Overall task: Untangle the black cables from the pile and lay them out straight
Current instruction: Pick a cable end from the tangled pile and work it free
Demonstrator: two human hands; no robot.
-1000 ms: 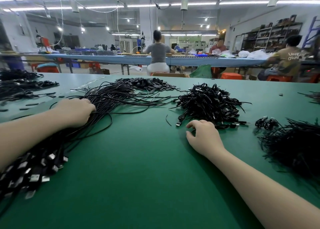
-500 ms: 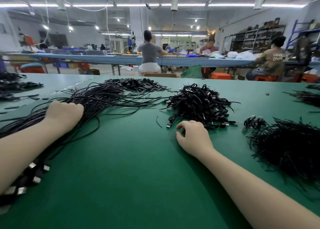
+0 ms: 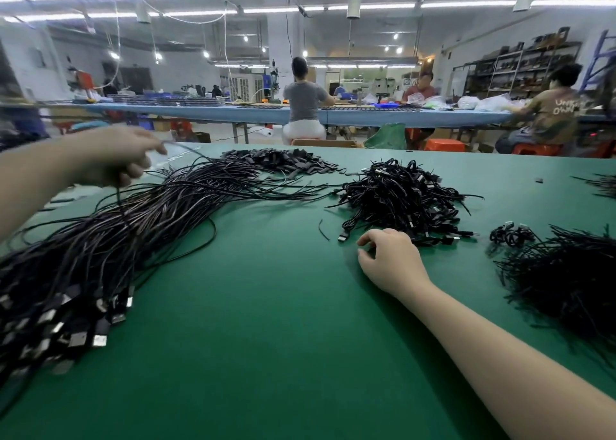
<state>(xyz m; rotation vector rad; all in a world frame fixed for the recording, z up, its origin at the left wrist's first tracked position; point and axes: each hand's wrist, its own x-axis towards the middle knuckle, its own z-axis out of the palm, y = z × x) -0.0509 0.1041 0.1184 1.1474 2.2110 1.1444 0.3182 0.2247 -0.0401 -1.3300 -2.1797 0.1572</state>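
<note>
Green table [image 3: 266, 339] bears straightened black cables [image 3: 133, 226], metal-tipped.

straightened cables [image 3: 140, 226] left on table [image 3: 266, 356] | tangled pile [image 3: 400, 196] right, behind right hand [image 3: 393, 266]

Green table [image 3: 266, 356] carries laid-out black cables [image 3: 140, 226], tangled pile [image 3: 400, 196]

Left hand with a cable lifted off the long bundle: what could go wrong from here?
1. The left hand is blurred and pinches a thin cable that runs down into the long bundle; pulling may drag its neighbours and disturb the straight lay.
2. The right hand rests beside the tangled pile, not on the bundle, so nothing pins the other cables down.
</note>
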